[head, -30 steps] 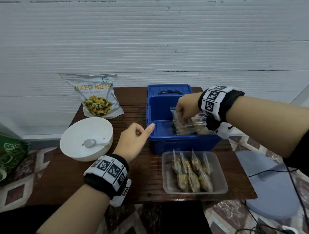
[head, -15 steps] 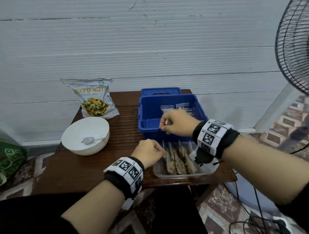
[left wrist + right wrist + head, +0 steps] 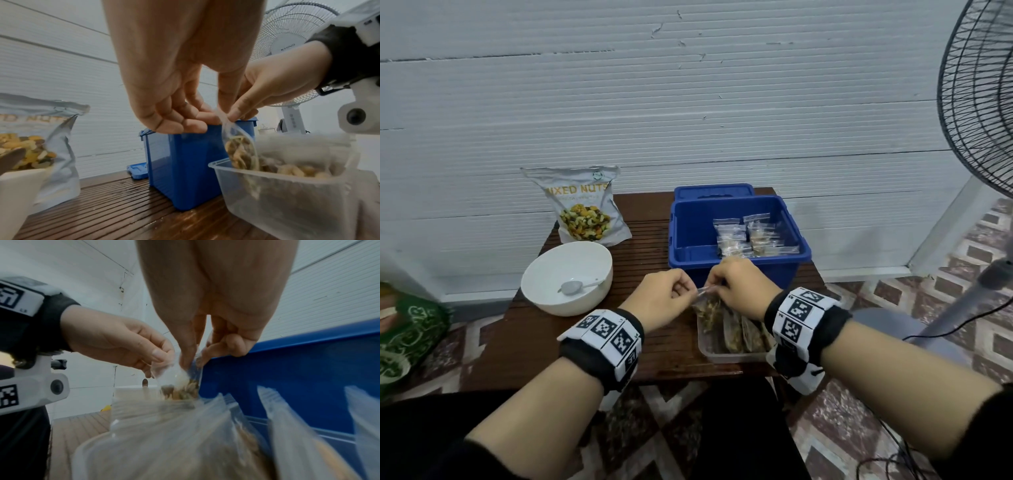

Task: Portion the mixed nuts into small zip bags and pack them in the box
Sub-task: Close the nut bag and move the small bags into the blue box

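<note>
A small zip bag of nuts (image 3: 707, 305) is held over the near-left end of the clear plastic tray (image 3: 722, 356). My left hand (image 3: 681, 291) and right hand (image 3: 722, 284) both pinch its top edge, fingertips close together. The left wrist view shows the zip bag (image 3: 240, 151) hanging half inside the tray (image 3: 267, 194), with my left hand (image 3: 205, 120) at its mouth. In the right wrist view my right hand (image 3: 193, 360) pinches the bag (image 3: 183, 386). Several more filled bags lie in the tray. Behind it, the blue box (image 3: 688, 226) holds several packed bags (image 3: 750, 236).
A white bowl (image 3: 566, 274) with a spoon (image 3: 573, 287) sits at the table's left. The mixed nuts pouch (image 3: 585, 209) stands behind it against the wall. The blue lid (image 3: 714, 192) leans behind the box. A standing fan (image 3: 976, 85) is on the right.
My right hand came back out of the blue box to the tray. My left hand moved right to meet it, and both now pinch one bag. The head view shifted right.
</note>
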{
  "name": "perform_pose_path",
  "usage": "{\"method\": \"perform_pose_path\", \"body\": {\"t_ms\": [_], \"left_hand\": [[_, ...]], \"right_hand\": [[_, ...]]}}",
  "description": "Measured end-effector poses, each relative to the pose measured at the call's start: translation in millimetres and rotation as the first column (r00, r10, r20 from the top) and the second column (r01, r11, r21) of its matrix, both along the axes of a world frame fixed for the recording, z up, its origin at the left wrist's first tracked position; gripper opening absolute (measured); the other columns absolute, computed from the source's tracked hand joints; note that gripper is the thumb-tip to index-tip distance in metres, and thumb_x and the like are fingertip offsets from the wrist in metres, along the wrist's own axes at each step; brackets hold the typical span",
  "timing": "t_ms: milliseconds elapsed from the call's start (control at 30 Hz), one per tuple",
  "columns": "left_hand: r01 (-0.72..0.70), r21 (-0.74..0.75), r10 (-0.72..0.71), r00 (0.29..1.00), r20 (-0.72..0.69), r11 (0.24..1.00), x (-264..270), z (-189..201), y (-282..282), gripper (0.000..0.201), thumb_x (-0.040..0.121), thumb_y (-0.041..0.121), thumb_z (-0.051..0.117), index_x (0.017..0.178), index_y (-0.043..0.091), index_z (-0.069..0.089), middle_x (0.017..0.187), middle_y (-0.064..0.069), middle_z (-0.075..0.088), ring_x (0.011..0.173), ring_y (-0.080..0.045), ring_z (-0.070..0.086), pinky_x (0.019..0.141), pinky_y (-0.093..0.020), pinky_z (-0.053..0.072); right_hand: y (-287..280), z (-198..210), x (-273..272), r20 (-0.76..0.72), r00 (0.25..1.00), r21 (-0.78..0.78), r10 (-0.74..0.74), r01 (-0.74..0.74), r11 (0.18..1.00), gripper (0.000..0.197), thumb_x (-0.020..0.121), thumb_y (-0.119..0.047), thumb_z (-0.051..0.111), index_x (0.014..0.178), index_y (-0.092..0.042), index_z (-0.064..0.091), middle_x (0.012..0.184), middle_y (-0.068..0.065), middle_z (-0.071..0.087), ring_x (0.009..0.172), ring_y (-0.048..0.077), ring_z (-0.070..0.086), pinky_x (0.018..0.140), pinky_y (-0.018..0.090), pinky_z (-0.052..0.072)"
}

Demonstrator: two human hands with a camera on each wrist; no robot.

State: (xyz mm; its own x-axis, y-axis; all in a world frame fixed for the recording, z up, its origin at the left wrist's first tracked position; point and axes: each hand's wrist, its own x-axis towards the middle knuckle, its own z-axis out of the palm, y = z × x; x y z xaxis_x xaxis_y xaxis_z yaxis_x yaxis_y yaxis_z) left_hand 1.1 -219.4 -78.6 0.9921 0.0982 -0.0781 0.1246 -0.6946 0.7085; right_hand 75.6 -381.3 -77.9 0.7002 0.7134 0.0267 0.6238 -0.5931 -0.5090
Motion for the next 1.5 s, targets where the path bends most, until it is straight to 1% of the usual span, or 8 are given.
{"method": "perform_pose_path", "body": {"t_ms": [267,433,600,667,800,933,1167,1500], "left_hand": [[0.031,0.052,-0.030,0.999,-0.017,0.998,2,-5,-1,0.012,0.091,0.017,0.064,0.082,0.024,0.061,0.082,0.010,0.060,0.074,-0.002,0.054,0.061,-0.006,0.040],[0.029,0.051,-0.029,1.000,0.003,0.998,5,-7,-2,0.014,0.090,0.014,0.064,0.080,0.024,0.062,0.083,0.007,0.061,0.074,-0.004,0.055,0.062,-0.006,0.041],[0.006,0.025,-0.008,0.997,0.075,1.000,7,-8,-3,0.009,0.091,0.014,0.061,0.085,0.021,0.062,0.086,0.005,0.061,0.076,-0.002,0.053,0.066,-0.001,0.038],[0.011,0.032,-0.014,0.995,0.098,0.999,7,-8,-3,0.008,0.092,0.014,0.061,0.087,0.020,0.062,0.088,0.004,0.060,0.076,-0.002,0.052,0.066,0.000,0.036],[0.025,0.055,-0.031,0.994,0.109,0.998,8,-11,-6,0.007,0.093,0.016,0.060,0.087,0.020,0.060,0.090,0.003,0.059,0.078,-0.003,0.050,0.066,-0.004,0.037],[0.028,0.079,-0.037,0.993,0.115,0.997,9,-14,-7,0.010,0.092,0.017,0.060,0.084,0.022,0.058,0.089,0.002,0.059,0.077,-0.003,0.050,0.065,-0.006,0.036],[0.012,0.010,-0.013,0.993,0.117,1.000,6,-13,-8,0.005,0.091,0.016,0.063,0.089,0.021,0.062,0.090,0.006,0.061,0.078,0.001,0.053,0.067,-0.002,0.038],[0.025,-0.003,-0.025,0.998,0.058,1.000,5,-10,-4,0.011,0.094,0.012,0.057,0.096,0.022,0.061,0.094,0.009,0.061,0.079,0.003,0.053,0.065,0.000,0.037]], "right_hand": [[-1,-1,0,-0.052,0.998,0.022,-0.033,0.034,0.999,0.026,0.088,0.001,0.054,0.099,-0.015,0.071,0.095,-0.001,0.051,0.090,0.013,0.048,0.082,0.023,0.039],[-3,-3,3,-0.052,0.997,0.060,-0.065,0.068,0.996,0.030,0.079,0.010,0.054,0.088,-0.012,0.072,0.078,-0.008,0.052,0.078,0.012,0.051,0.070,0.020,0.041],[-3,-4,7,-0.094,0.995,0.084,-0.044,0.052,0.995,0.013,0.085,-0.007,0.064,0.092,-0.016,0.070,0.074,-0.010,0.055,0.068,0.001,0.049,0.059,0.008,0.035],[-3,-5,8,-0.077,0.997,0.095,-0.032,0.039,0.995,0.006,0.083,-0.016,0.070,0.080,-0.020,0.067,0.075,-0.009,0.055,0.071,0.005,0.050,0.061,0.008,0.034],[-4,-8,7,-0.035,0.999,0.150,-0.023,0.028,0.988,0.033,0.080,-0.013,0.074,0.060,-0.023,0.049,0.070,-0.012,0.048,0.068,0.002,0.044,0.061,0.011,0.029],[-3,-9,4,0.015,1.000,0.124,0.026,-0.028,0.992,0.018,0.081,-0.012,0.070,0.070,-0.016,0.057,0.071,-0.012,0.046,0.070,0.004,0.042,0.065,0.020,0.031],[-5,-11,0,0.069,0.997,0.105,0.044,-0.051,0.993,0.006,0.087,-0.014,0.065,0.081,-0.014,0.062,0.072,-0.011,0.046,0.078,0.010,0.040,0.069,0.021,0.028],[-5,-13,-1,0.016,1.000,0.075,0.018,-0.020,0.997,0.021,0.088,0.002,0.051,0.099,-0.008,0.066,0.100,0.007,0.058,0.100,0.019,0.046,0.085,0.021,0.034]]}}
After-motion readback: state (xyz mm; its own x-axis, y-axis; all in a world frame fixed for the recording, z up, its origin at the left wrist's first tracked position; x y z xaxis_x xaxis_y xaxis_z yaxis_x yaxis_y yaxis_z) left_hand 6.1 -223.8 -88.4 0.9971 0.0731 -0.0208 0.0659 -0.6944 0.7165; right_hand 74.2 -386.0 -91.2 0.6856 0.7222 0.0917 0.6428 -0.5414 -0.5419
